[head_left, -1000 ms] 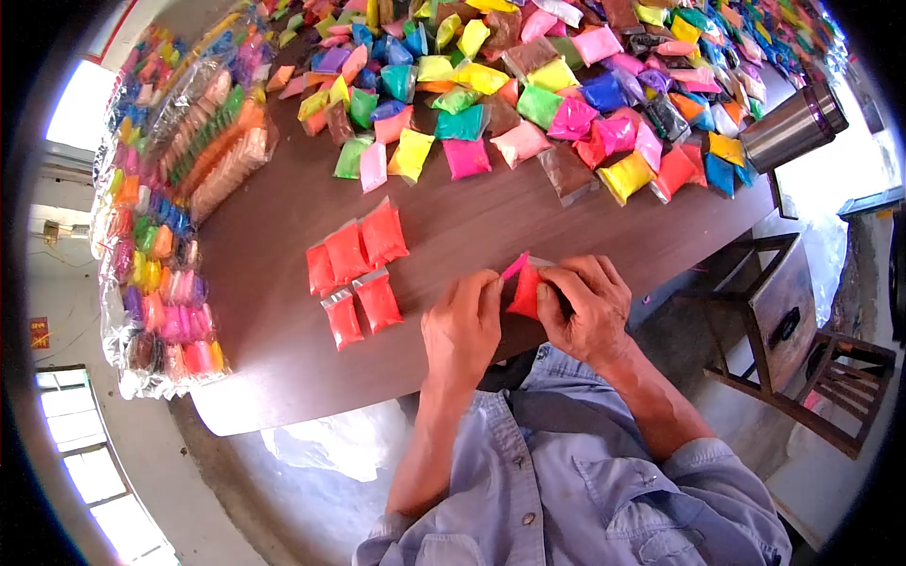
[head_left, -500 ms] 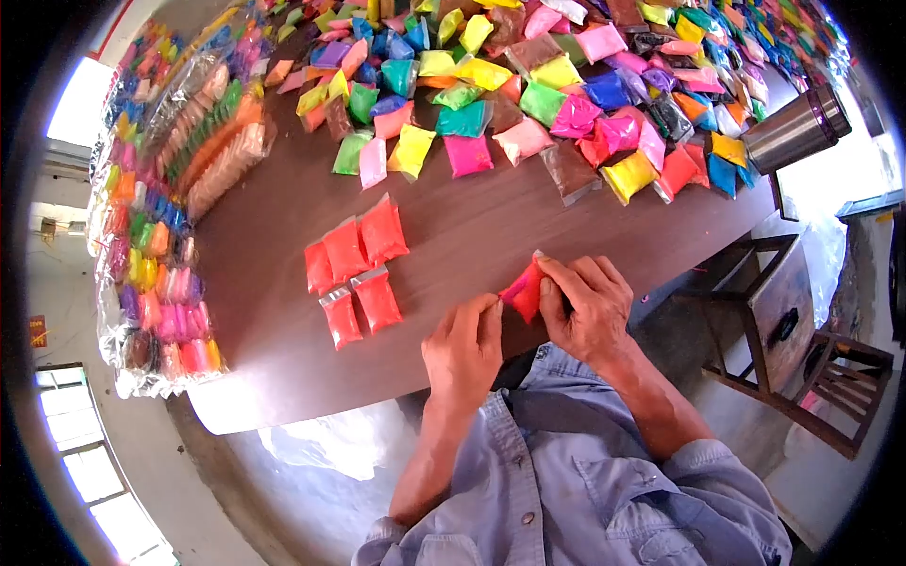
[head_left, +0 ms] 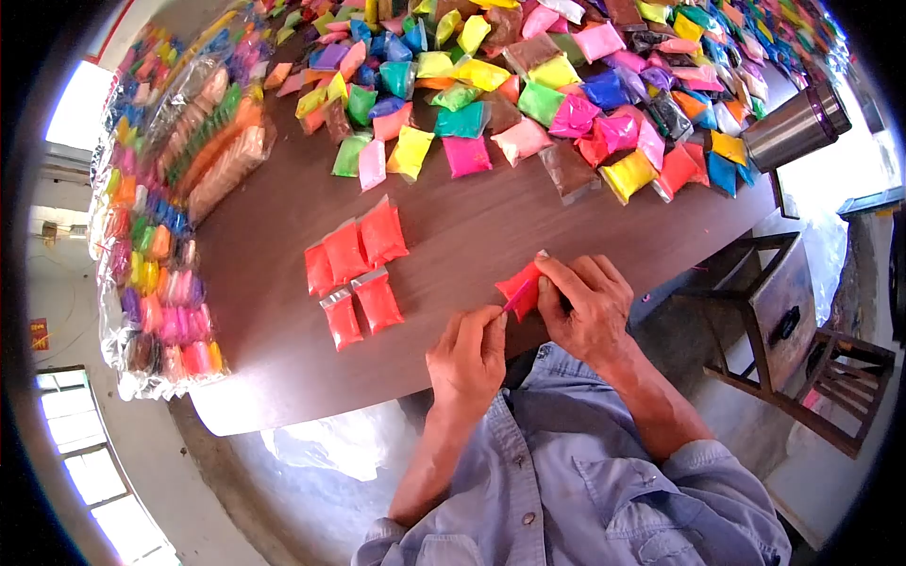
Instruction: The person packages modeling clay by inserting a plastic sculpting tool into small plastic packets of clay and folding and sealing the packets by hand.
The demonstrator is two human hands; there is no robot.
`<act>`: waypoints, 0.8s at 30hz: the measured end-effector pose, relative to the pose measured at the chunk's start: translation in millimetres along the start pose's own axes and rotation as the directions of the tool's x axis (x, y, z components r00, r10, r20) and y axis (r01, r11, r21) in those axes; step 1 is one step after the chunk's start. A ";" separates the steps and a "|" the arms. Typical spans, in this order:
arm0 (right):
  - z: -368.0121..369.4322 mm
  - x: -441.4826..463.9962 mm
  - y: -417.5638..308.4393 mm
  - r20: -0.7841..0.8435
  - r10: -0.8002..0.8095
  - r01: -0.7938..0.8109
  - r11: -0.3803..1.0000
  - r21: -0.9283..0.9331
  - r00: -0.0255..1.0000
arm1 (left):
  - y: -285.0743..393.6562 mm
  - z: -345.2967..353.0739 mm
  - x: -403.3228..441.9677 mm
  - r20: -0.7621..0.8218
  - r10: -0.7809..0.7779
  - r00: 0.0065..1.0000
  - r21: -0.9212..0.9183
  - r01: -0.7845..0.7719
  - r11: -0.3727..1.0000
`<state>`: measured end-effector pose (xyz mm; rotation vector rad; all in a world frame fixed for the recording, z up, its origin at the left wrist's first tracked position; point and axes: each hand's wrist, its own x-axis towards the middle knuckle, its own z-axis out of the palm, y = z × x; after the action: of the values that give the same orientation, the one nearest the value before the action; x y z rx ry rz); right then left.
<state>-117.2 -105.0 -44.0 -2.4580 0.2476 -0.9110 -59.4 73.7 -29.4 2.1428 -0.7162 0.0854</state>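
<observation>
My right hand (head_left: 590, 307) pinches a small red packet (head_left: 518, 284) at its upper right edge, just over the table's near side. My left hand (head_left: 469, 354) is closed, its thumb and forefinger gripping a thin magenta stick (head_left: 516, 297) that lies across the packet's face. What the stick is exactly, I cannot make out. To the left, a group of several similar red packets (head_left: 343, 253) lies flat on the table in two rows, their clear plastic edges showing.
Many mixed-colour packets (head_left: 469, 157) cover the far side of the brown table (head_left: 444, 231). Large clear bags of sorted packets (head_left: 179, 311) line its left edge. A steel tumbler (head_left: 797, 129) lies tilted at the right. Beyond the right edge stands a wooden stool (head_left: 779, 311).
The left hand has drawn slightly away and down from the packet, and the magenta stick shows more clearly. The right hand keeps its hold on the red packet.
</observation>
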 end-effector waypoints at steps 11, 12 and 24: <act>3.1 -3.3 2.3 -0.033 0.014 -0.014 1.000 0.010 0.999 | -5.2 5.7 21.0 -0.050 -0.026 0.998 0.043 0.028 0.999; 2.9 -4.1 2.1 -0.034 0.017 -0.016 1.000 0.009 0.999 | -2.9 4.0 20.7 -0.048 -0.025 0.999 0.042 0.027 0.999; 2.4 -2.5 0.6 -0.020 0.039 -0.039 0.999 0.015 0.999 | -7.3 3.8 11.1 -0.035 -0.047 0.998 0.026 0.048 0.999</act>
<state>-117.5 -103.7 -47.2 -2.4234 0.2940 -0.9178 -47.1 69.2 -33.7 2.1777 -0.6472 0.1072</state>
